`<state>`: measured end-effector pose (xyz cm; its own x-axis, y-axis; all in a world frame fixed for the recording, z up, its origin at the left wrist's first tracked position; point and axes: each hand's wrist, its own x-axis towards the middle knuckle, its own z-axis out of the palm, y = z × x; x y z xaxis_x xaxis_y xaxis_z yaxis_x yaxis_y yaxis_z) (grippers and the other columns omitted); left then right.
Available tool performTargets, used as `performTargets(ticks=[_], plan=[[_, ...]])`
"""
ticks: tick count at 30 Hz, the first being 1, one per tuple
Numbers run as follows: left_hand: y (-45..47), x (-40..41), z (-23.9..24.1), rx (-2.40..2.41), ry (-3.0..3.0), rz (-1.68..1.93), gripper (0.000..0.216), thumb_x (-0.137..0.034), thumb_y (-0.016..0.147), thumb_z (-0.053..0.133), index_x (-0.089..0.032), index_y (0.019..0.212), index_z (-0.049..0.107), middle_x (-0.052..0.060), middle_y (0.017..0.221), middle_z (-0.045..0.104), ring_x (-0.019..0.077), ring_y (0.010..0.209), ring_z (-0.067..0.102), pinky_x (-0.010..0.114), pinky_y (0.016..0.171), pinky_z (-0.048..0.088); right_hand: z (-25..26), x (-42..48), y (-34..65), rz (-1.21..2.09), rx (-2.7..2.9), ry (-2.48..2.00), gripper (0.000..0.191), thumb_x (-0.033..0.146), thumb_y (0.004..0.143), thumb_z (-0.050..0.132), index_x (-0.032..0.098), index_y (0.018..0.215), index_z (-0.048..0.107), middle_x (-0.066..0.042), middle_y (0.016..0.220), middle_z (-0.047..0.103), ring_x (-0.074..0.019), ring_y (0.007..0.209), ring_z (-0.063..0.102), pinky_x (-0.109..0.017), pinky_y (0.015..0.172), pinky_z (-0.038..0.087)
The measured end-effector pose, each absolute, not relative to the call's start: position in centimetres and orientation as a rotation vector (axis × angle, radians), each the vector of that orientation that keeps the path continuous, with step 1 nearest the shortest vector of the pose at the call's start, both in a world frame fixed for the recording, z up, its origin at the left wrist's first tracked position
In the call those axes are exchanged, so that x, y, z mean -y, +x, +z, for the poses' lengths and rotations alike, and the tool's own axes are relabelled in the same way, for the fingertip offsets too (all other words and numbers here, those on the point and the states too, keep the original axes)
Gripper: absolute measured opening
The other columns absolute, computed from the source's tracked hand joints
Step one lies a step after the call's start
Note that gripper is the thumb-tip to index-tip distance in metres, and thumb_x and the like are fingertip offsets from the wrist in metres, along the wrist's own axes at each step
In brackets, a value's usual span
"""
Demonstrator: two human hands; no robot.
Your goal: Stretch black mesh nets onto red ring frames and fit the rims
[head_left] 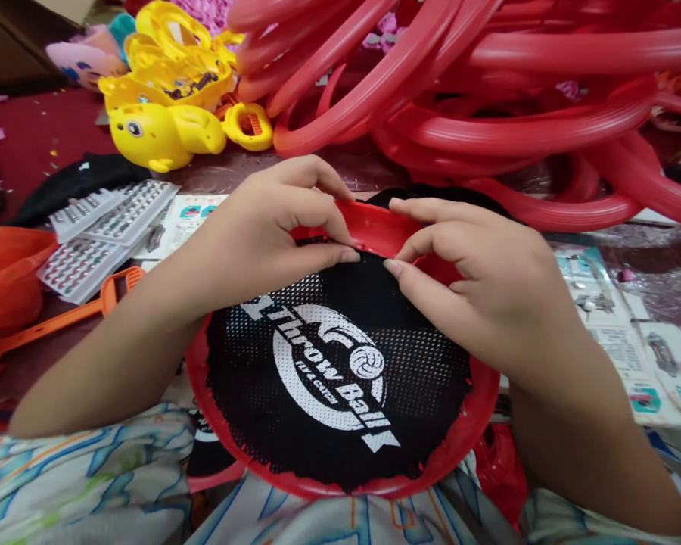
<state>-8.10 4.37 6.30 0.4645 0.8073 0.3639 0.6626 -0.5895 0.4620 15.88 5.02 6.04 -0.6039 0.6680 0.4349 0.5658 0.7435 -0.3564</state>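
A round red plastic hoop (484,424) rests across my lap, with black mesh fabric (425,393) stretched inside it. White lettering reading "Throw Ball" is printed on the mesh. At the hoop's far edge, the thumb and fingers of my left hand (295,227) pinch the mesh's edge against the rim. Just to the right, my right hand (459,257) also pinches the mesh edge, its forefinger raised over the rim. A short gap of bare red rim shows between the two hands. The hooked points along the near rim sit through the mesh.
Many red hoops (533,129) are piled at the back right. Yellow animal-shaped toy parts (164,136) lie at the back left. Clear trays of small metal pieces (85,265), an orange plastic handle (73,314) and an orange bag (11,276) are at left. Printed cards (624,356) lie at right.
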Motion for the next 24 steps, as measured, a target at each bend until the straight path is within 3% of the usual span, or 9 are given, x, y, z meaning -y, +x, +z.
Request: performTargets(ticks=[5,10,18,24], plan=[[-8.0,-4.5,5.9,-1.221,2.462,0.955,0.010,-0.023,0.090,0.074,-0.017,0.081,0.075,0.006,0.105,0.073,0.0186,0.100,0.072,0.028,0.090,0.059,5.8,-5.4,15.8,0.246,2.313,-0.879,0.015,0.016,0.094,0.060,0.020,0.083,0.070,-0.006,0.109,0.081,-0.0263,0.117,0.074,-0.040,0.102,0.061],[-7.7,-4.5,5.9,-1.245,2.438,0.968,0.013,-0.021,0.091,0.070,-0.015,0.081,0.074,0.007,0.103,0.074,0.0194,0.098,0.072,0.030,0.089,0.059,5.9,-5.1,15.6,0.258,2.261,-0.948,0.014,0.012,0.092,0.064,0.022,0.083,0.067,-0.004,0.111,0.080,-0.0258,0.111,0.076,-0.040,0.100,0.061],[-7.3,-4.5,5.4,-1.292,2.437,1.000,0.016,-0.022,0.093,0.067,-0.015,0.079,0.069,0.006,0.098,0.072,0.0178,0.094,0.071,0.029,0.085,0.058,6.4,-4.6,15.3,0.333,2.204,-1.042,0.021,0.007,0.089,0.065,0.023,0.075,0.064,0.001,0.093,0.079,-0.0235,0.109,0.076,-0.037,0.097,0.060],[-7.1,-4.5,5.0,-1.345,2.433,1.046,0.016,-0.023,0.092,0.067,-0.015,0.077,0.068,0.004,0.091,0.069,0.0167,0.088,0.069,0.028,0.079,0.056,6.5,-4.8,15.4,0.364,2.182,-1.063,0.017,0.011,0.089,0.066,0.021,0.075,0.065,0.001,0.097,0.080,-0.0208,0.107,0.076,-0.034,0.096,0.058]])
